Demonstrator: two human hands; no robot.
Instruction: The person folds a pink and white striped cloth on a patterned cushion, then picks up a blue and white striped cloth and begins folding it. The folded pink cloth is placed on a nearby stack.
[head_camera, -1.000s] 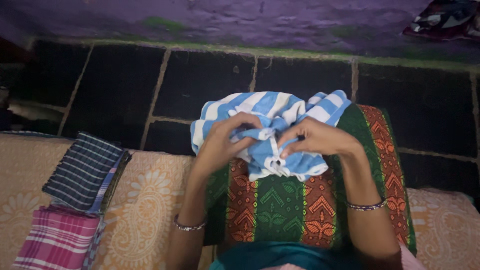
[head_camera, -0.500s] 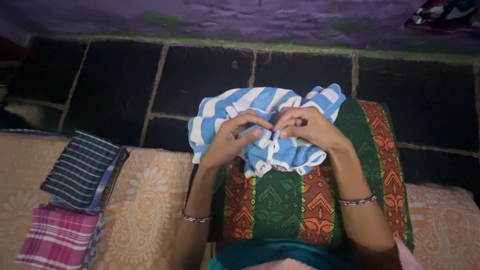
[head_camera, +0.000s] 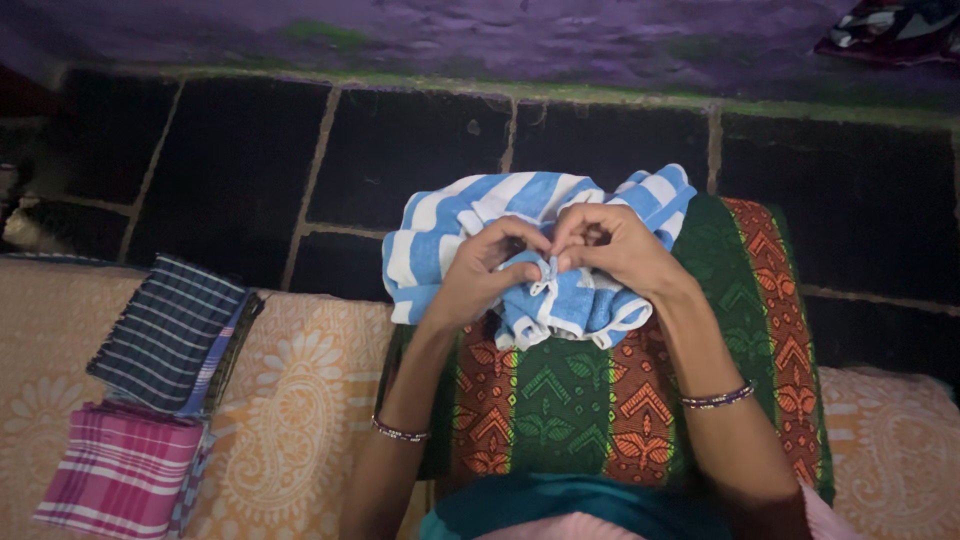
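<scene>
Both hands, left (head_camera: 480, 275) and right (head_camera: 610, 250), have drawn closer, each grip still pinching the striped cloth (head_camera: 530, 250) between them.

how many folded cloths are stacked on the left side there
2 show plainly: a dark checked folded cloth nearer the floor, and a pink checked folded cloth closer to the person. Thin edges under each hint at more beneath.
</scene>
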